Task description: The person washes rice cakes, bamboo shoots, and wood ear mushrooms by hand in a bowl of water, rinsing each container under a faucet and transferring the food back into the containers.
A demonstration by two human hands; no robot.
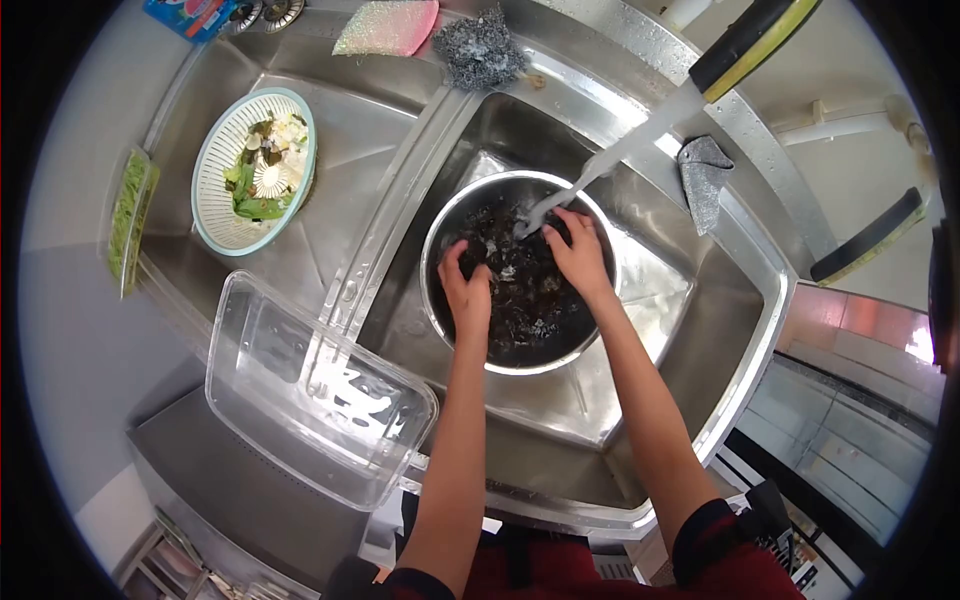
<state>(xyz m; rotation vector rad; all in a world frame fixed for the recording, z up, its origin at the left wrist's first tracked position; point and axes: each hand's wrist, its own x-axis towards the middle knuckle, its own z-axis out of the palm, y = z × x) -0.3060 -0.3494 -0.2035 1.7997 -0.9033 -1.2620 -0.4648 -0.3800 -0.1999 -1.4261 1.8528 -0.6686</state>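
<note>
A round steel bowl [433, 318] stands in the right sink basin, filled with water and dark, ruffled pieces [525, 290]. My left hand [466, 290] reaches in at the bowl's left side, its fingers curved and apart, the tips among the dark pieces. On the upper right, my right hand [580, 252] is also in the bowl, fingers spread and bent at the water's surface. Between and above the hands, a stream of water [610, 155] pours in from the black and yellow-green faucet [750, 50]. Whether either hand grips any piece cannot be made out.
In the left basin, a pale strainer basket [215, 215] holds vegetable scraps. A clear plastic container [290, 400] lies across the lower-left sink edge. Steel wool [480, 50], a pink sponge [390, 27] and a grey cloth [705, 180] rest on the rim. Packed greens [130, 215] stand far left.
</note>
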